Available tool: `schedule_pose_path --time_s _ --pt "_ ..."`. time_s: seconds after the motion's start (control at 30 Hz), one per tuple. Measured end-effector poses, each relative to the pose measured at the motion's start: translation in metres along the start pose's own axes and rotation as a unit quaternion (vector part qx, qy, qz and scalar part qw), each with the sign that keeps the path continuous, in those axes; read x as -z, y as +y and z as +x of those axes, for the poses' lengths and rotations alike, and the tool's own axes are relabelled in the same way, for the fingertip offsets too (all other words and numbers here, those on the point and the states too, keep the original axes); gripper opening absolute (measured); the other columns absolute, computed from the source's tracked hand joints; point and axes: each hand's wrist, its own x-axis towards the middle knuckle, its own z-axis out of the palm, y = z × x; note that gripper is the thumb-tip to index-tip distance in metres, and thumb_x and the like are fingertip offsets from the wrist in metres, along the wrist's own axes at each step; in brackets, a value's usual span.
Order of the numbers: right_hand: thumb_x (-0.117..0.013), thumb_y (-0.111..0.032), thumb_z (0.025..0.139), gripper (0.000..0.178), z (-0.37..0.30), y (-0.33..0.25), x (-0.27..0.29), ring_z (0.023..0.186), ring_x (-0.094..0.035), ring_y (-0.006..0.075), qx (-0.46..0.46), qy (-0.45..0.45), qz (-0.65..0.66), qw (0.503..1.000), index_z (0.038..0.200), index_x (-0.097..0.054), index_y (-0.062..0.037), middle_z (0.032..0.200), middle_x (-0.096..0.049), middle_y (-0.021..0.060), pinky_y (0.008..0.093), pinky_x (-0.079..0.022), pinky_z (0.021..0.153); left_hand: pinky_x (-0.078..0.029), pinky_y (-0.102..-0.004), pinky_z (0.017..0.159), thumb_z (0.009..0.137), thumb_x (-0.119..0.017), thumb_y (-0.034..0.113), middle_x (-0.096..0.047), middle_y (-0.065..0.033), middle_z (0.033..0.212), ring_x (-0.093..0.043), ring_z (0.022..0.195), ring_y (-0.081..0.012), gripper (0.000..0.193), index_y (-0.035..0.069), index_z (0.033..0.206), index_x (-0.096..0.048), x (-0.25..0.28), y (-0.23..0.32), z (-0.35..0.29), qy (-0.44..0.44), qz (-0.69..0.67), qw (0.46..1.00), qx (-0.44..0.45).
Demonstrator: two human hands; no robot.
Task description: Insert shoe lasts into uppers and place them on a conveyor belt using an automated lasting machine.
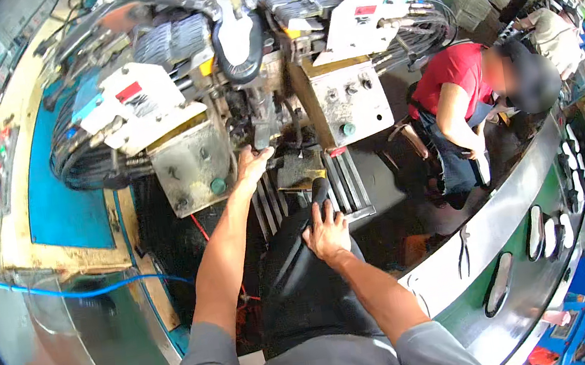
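Note:
In front of me stands a large machine with two grey metal boxes (pixel 194 167). A black-edged shoe (pixel 236 36) with a white underside sits upright in its middle. My left hand (pixel 252 167) reaches to the machine's low centre, its fingers bent around a small part below the shoe that I cannot make out. Over my dark-clad thigh is my right hand (pixel 327 235), closed on a dark, elongated thing (pixel 319 191) with a rounded end. Its lower part is hidden by the fingers, so its kind is unclear.
At right a seated person in a red shirt (pixel 457 72) handles a shoe. A curved conveyor (pixel 459 323) carries several shoes (pixel 499 284), with pliers (pixel 464 252) on its metal edge. Black hoses (pixel 71 156) hang at the machine's side. A blue hose (pixel 85 291) crosses at left.

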Motion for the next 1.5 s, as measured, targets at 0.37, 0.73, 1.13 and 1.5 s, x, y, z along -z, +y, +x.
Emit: schedule_pose_path --time_s 0.37,0.73,1.13,1.5 --pt "-0.061 -0.051 0.099 0.082 0.037 0.003 0.019 0.148 -0.042 0.0537 -0.011 -0.102 0.057 0.993 0.169 -0.039 -0.0156 0.175 -0.033 0.0237 0.0638 -0.038 0.121 -0.063 -0.0367 0.049 0.100 -0.074 0.012 -0.074 -0.0118 0.085 -0.073 0.064 -0.0228 0.015 -0.001 0.095 -0.068 -0.026 -0.031 0.033 0.116 -0.063 0.987 0.093" --pt "-0.063 -0.049 0.098 0.083 0.037 0.004 0.021 0.148 -0.040 0.0537 -0.011 -0.103 0.069 0.992 0.169 -0.040 -0.0130 0.173 -0.032 0.0253 0.0639 -0.036 0.122 -0.062 -0.0357 0.048 0.097 -0.073 0.006 -0.073 -0.0101 0.078 -0.071 0.056 -0.0219 0.011 -0.001 0.090 -0.068 -0.034 -0.003 0.015 0.134 -0.066 0.984 0.092" --pt "-0.061 -0.046 0.099 0.080 0.029 0.009 0.021 0.147 -0.041 0.0545 -0.009 -0.091 0.091 0.992 0.169 -0.040 -0.0127 0.173 -0.033 0.0260 0.0641 -0.036 0.122 -0.062 -0.0379 0.047 0.101 -0.070 0.009 -0.075 -0.0165 0.082 -0.073 0.058 -0.0241 0.020 -0.010 0.094 -0.069 -0.027 0.005 0.020 0.104 0.024 0.990 0.095" --pt "-0.066 -0.044 0.095 0.079 0.023 0.017 0.019 0.141 -0.047 0.0502 -0.015 -0.056 0.098 0.994 0.165 -0.044 -0.0131 0.169 -0.036 0.0230 0.0628 -0.040 0.118 -0.063 -0.0390 0.052 0.106 -0.066 0.015 -0.072 -0.0131 0.087 -0.072 0.065 -0.0239 0.021 -0.006 0.103 -0.067 -0.026 0.011 0.022 0.078 0.055 0.986 0.137"
